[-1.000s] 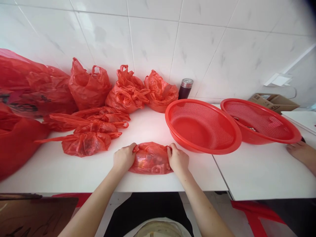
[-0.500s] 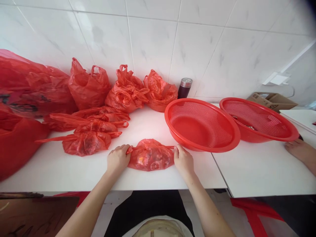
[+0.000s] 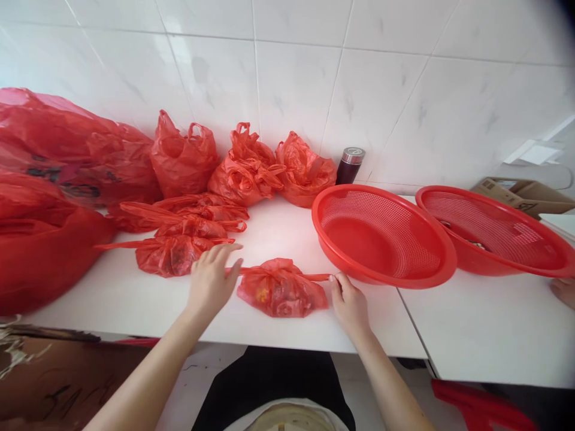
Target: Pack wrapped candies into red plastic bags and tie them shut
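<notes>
A filled red plastic bag (image 3: 283,292) lies on the white table in front of me, its handles drawn out to both sides. My right hand (image 3: 349,302) pinches the end of the right handle. Beside the left handle, my left hand (image 3: 213,278) is open, thumb and fingers apart. Several smaller tied red bags (image 3: 168,256) lie in a row just beyond my left hand. What is inside the bag shows only dimly, with an orange patch at its left.
Two red perforated baskets (image 3: 381,278) stand to the right, the farther one holding small items. Red bags (image 3: 184,158) and a dark flask (image 3: 350,166) line the wall. At far left sit large red sacks (image 3: 49,251). Another person's hand (image 3: 563,291) rests at the right edge.
My left hand has let go of the left handle and opened. My right hand keeps its hold. The view has shifted left.
</notes>
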A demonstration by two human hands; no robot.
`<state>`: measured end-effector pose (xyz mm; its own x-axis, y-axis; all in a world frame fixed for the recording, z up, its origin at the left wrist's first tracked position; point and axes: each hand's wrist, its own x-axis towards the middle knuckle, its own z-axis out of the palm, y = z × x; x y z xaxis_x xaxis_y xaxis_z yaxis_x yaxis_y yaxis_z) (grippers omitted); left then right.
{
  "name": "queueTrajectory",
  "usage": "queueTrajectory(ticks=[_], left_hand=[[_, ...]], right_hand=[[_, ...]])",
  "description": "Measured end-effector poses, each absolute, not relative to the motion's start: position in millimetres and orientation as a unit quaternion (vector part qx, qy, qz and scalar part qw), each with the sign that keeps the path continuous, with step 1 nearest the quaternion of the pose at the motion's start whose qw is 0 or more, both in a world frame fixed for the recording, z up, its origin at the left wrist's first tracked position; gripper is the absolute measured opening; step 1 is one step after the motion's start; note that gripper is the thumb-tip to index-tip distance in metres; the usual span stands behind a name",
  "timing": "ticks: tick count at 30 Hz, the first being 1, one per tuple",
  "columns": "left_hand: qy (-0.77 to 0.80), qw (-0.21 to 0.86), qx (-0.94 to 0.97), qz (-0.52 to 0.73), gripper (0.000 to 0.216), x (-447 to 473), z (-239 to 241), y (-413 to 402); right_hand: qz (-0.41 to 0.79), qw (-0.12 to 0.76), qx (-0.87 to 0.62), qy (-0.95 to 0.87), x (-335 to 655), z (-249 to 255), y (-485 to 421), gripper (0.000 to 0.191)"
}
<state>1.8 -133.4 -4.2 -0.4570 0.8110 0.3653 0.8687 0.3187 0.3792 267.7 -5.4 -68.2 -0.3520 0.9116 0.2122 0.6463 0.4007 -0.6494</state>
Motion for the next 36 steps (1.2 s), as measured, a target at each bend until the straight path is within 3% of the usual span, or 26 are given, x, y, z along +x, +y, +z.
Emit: queueTrajectory(ticks=[2, 4, 10, 19, 25, 32, 36], left_hand=[[-0.737, 0.050, -0.626, -0.251, 0.029, 23, 6, -119], [-0.676, -0.020, -0.712, -0.189, 0.028, 41, 7, -102], [-0.666, -0.088, -0.732, -0.117, 0.023, 45, 4, -82], [-0.695, -0.293, -0.639, -0.151, 0.025, -63, 99, -178], [-0.830, -0.106, -0.536, -0.116, 0.030, -138, 64, -198], [-0.846, 0.194, -0.426, -0.253, 0.044, -83, 3, -243], [-0.856, 0.203, -0.429, -0.203, 0.053, -54, -38, -260]], right_hand=[[0.268, 0.307, -0.482, -0.775, 270, -68, -7, 0.035], [0.305, 0.339, -0.471, -0.755, 274, -68, -9, 0.036], [0.399, 0.383, -0.479, -0.682, 283, -69, -9, 0.038], [0.390, 0.353, -0.461, -0.715, 281, -70, -6, 0.037], [0.347, 0.328, -0.462, -0.747, 279, -68, -7, 0.036], [0.323, 0.333, -0.447, -0.765, 277, -69, -7, 0.037], [0.318, 0.328, -0.442, -0.772, 276, -71, -8, 0.036]])
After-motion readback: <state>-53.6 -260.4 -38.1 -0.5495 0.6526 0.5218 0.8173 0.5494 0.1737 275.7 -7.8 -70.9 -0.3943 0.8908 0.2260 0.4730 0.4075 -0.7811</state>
